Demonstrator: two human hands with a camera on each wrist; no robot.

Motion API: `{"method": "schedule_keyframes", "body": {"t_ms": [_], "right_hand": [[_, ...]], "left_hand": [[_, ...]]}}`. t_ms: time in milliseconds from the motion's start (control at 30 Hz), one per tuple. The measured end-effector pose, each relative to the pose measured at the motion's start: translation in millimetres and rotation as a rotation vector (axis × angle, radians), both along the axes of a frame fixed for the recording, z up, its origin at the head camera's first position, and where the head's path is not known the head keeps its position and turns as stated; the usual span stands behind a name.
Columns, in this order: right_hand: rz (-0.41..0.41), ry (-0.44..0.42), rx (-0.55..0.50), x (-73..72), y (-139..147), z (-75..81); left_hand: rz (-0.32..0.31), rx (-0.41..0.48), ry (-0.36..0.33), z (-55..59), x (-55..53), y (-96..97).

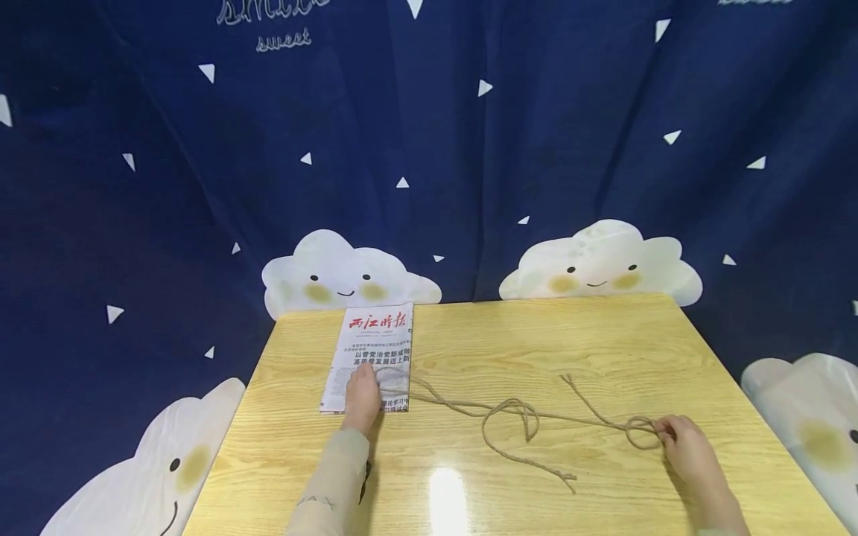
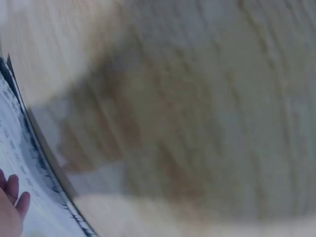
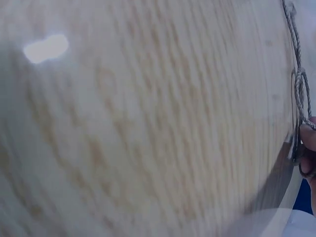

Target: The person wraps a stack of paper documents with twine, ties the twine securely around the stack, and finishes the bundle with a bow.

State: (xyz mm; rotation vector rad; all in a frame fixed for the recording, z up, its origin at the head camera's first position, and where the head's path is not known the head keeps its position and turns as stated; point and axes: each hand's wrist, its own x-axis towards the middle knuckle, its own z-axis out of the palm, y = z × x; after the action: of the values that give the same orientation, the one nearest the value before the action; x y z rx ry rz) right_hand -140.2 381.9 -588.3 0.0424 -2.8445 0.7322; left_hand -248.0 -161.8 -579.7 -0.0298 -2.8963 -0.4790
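My left hand [image 1: 363, 396] is over a folded newspaper [image 1: 378, 320] with red and black print, at the left of the table. Two strands of a thin brown rope [image 1: 469, 403] lead to its thumb side and fingertips, where it holds them. The left wrist view catches fingertips [image 2: 12, 187] over the newspaper, with the thumb out of sight. Toward the right edge, my right hand [image 1: 689, 448] pinches the rope's other part beside a small loop [image 1: 642, 432]. In the right wrist view the rope [image 3: 299, 74] reaches the finger and thumb at the frame's edge.
Mid-table, the rope forms a loose loop with a tail [image 1: 529, 463] trailing toward the front. Another free end [image 1: 570, 381] points toward the back. The wooden table [image 1: 536, 327] ends at a dark blue curtain [image 1: 429, 149] with white clouds.
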Motion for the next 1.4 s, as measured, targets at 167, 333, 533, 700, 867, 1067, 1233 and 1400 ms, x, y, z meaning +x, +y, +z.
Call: {"method": "schedule_keyframes", "body": {"t_ms": [167, 333, 533, 700, 867, 1067, 1233, 1400], "right_hand": [[0.044, -0.043, -0.012, -5.0, -6, -0.7], [0.091, -0.088, -0.07, -6.3, -15, 7.0], [0.117, -0.06, -0.098, -9.0, -38, 21.3], [0.185, -0.011, -0.137, -20.9, -73, 24.4], [0.278, -0.021, -0.122, -33.7, -108, 17.4], [0.315, -0.032, -0.098, -40.0, -131, 2.3], [0.279, -0.028, -0.078, -40.6, -134, -7.2], [0.269, -0.012, -0.043, -42.4, -126, -9.5]], "left_hand": [[0.029, 0.003, 0.009, -7.1, 4.8, -2.5], [0.029, 0.006, 0.059, -9.0, 5.2, 11.4], [-0.056, 0.015, 0.202, 0.2, 1.2, 53.1], [-0.312, 0.001, 0.245, 5.1, 16.6, 106.8], [-0.505, -0.045, 0.059, 4.2, 44.6, 152.9], [-0.406, -0.118, -0.087, -1.5, 61.4, 176.7], [-0.366, -0.208, -0.085, 0.9, 64.7, 174.0], [-0.321, -0.222, 0.012, 2.6, 54.8, 148.9]]}}
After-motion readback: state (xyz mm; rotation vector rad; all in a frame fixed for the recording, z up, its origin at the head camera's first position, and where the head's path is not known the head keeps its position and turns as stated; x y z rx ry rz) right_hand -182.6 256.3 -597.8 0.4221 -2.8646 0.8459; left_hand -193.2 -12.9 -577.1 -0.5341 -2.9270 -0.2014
